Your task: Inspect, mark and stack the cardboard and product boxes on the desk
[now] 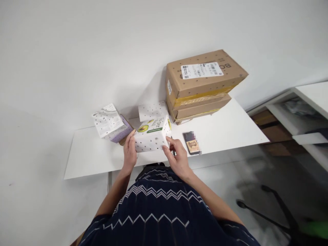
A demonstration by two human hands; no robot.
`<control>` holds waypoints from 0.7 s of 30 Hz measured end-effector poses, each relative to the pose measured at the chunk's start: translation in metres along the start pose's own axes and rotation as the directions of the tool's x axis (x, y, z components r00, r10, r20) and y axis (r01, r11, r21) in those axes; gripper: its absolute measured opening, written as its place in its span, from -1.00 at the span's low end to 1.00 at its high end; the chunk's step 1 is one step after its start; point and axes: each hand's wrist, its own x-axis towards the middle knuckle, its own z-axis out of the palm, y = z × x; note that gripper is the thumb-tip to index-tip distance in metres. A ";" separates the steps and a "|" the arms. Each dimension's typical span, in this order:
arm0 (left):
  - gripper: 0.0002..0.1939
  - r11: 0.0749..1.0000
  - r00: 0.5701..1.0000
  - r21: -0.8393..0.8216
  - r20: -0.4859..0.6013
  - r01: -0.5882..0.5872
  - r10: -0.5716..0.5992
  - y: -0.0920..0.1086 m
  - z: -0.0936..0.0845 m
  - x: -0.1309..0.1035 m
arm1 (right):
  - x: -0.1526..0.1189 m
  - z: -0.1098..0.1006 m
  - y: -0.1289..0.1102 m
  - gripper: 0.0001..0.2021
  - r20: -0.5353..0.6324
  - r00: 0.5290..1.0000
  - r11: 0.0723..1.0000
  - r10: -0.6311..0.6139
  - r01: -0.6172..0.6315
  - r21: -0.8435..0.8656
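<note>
A white box point(150, 141) with dark specks and avocado pictures rests near the front edge of the white table, a speckled white panel point(153, 111) standing up behind it. My left hand point(130, 150) grips its left side, fingers curled against the corner. At the front right corner, my right hand point(178, 157) pinches the box between thumb and fingers. A thin dark object shows beside the right fingers, too small to name.
Brown cardboard boxes point(205, 87) are stacked at the back right. A phone point(191, 142) lies right of my right hand. Left of the white box are a white speckled box point(107, 121) and a purple box point(123, 131). A shelf unit point(310, 136) stands at the right.
</note>
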 end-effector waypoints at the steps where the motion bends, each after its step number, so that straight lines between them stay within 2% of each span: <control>1: -0.55 0.999 0.999 0.039 0.040 0.032 -0.034 -0.006 0.005 0.002 | -0.001 0.001 0.010 -0.65 -0.009 0.998 0.998 0.070 -0.070 0.002; 4: -0.54 0.966 0.960 0.148 0.155 0.210 -0.232 -0.026 0.020 0.006 | 0.001 0.010 0.045 -0.54 0.016 0.943 0.940 0.331 -0.332 0.078; 7: -0.39 0.881 0.845 0.230 0.263 0.414 -0.466 -0.047 0.032 0.012 | 0.004 0.019 0.078 -0.49 0.083 0.832 0.824 0.548 -0.554 0.120; 9: -0.31 0.843 0.793 0.289 0.301 0.453 -0.529 -0.061 0.038 0.017 | 0.006 0.024 0.097 -0.51 0.113 0.769 0.763 0.630 -0.639 0.096; 12: -0.28 0.822 0.774 0.365 0.312 0.438 -0.551 -0.079 0.045 0.026 | 0.007 0.028 0.117 -0.57 0.132 0.715 0.719 0.686 -0.694 0.023; 14: -0.29 0.817 0.776 0.391 0.310 0.423 -0.550 -0.087 0.047 0.031 | 0.009 0.029 0.125 -0.59 0.131 0.720 0.730 0.681 -0.683 -0.040; 19: -0.35 0.812 0.774 0.418 0.314 0.407 -0.550 -0.092 0.051 0.042 | 0.020 0.029 0.136 -0.58 0.061 0.799 0.779 0.598 -0.562 -0.280; 21: -0.36 0.805 0.767 0.415 0.307 0.424 -0.563 -0.092 0.052 0.045 | 0.025 0.032 0.138 -0.59 0.028 0.807 0.778 0.590 -0.559 -0.288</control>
